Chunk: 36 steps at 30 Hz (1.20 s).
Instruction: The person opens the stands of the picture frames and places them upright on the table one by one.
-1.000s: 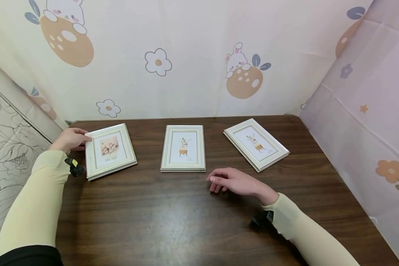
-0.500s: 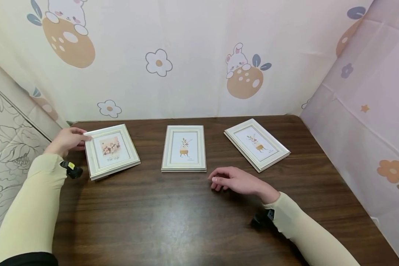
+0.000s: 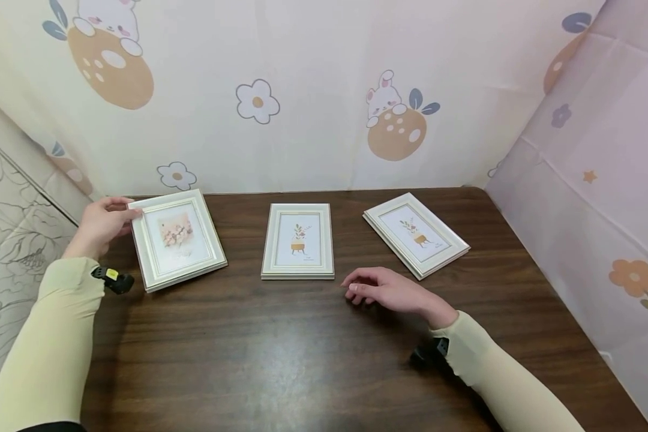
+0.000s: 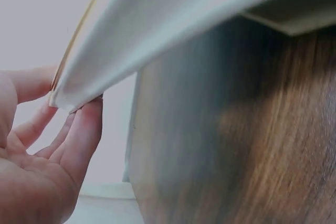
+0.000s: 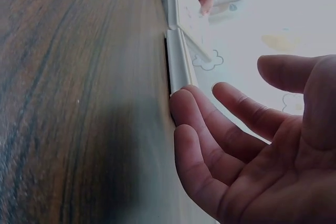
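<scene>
At the left of the table, my left hand (image 3: 99, 223) pinches the far left corner of a white picture frame (image 3: 179, 239) with a pink flower print. In the left wrist view, thumb and fingers grip that frame's corner (image 4: 105, 56), which is raised off the wood, so the frame tilts with its near edge low. My right hand (image 3: 393, 292) hovers low over the table, fingers loosely curled around nothing. Nearest to it are a middle picture frame (image 3: 298, 241), lying flat and straight with a potted plant print, and a right picture frame (image 3: 416, 235), lying flat and turned at an angle.
The brown wooden table (image 3: 281, 360) ends at the back against a pale curtain (image 3: 313, 144) printed with rabbits and flowers. Another hanging cloth (image 3: 599, 180) borders the right side, and a line-drawn floral panel (image 3: 21, 240) stands at the left.
The left hand has moved slightly up and left, lifting the far side of the flower-print frame into a steeper tilt. The right hand has barely moved, and the other two frames lie as before.
</scene>
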Each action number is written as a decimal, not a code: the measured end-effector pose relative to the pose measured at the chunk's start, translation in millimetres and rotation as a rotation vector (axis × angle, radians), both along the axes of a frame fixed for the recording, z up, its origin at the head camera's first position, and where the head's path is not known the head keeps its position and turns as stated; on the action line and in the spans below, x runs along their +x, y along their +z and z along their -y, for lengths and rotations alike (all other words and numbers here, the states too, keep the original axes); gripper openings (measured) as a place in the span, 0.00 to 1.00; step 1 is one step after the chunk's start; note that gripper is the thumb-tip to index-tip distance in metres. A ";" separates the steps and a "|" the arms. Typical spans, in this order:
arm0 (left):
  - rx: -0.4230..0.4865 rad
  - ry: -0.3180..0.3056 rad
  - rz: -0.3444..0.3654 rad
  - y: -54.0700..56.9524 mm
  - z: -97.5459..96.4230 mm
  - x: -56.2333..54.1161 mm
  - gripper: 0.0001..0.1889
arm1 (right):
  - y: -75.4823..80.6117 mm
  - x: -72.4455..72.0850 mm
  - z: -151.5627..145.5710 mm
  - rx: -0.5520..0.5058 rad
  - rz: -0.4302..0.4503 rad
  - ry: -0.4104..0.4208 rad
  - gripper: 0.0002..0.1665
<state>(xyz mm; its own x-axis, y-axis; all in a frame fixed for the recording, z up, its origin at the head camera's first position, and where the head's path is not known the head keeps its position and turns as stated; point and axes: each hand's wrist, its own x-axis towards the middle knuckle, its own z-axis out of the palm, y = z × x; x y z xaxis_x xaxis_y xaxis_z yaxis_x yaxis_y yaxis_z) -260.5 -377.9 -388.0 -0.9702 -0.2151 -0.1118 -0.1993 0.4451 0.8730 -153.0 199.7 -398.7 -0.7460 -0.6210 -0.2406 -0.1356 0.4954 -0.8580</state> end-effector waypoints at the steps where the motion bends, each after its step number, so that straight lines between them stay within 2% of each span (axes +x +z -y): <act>1: 0.005 0.009 -0.005 1.9 -1.7 0.6 0.20 | -0.3 -0.3 -0.3 0.000 -0.001 -0.004 0.18; 9: 0.070 0.072 -0.046 19.8 -18.1 7.7 0.13 | -2.6 -5.1 -2.2 -0.009 -0.038 -0.036 0.17; 16: 0.069 0.065 -0.119 32.8 -30.7 15.7 0.14 | -1.9 -6.1 -1.1 -0.026 -0.038 -0.050 0.18; 29: 0.266 0.071 -0.245 49.4 -47.2 30.4 0.14 | 2.6 -11.5 -2.0 -0.006 -0.064 -0.061 0.17; 36: 0.311 0.063 -0.326 54.6 -53.6 38.7 0.13 | 5.4 -13.5 -3.2 -0.016 -0.080 -0.068 0.17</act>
<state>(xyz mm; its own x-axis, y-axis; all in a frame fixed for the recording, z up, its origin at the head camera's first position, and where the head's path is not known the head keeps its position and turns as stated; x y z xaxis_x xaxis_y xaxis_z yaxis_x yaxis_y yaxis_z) -221.9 -324.2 -333.5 -0.9517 -0.2789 0.1284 0.0897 0.1476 0.9850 -166.5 202.9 -393.3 -0.8030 -0.5713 -0.1695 -0.1700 0.4922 -0.8537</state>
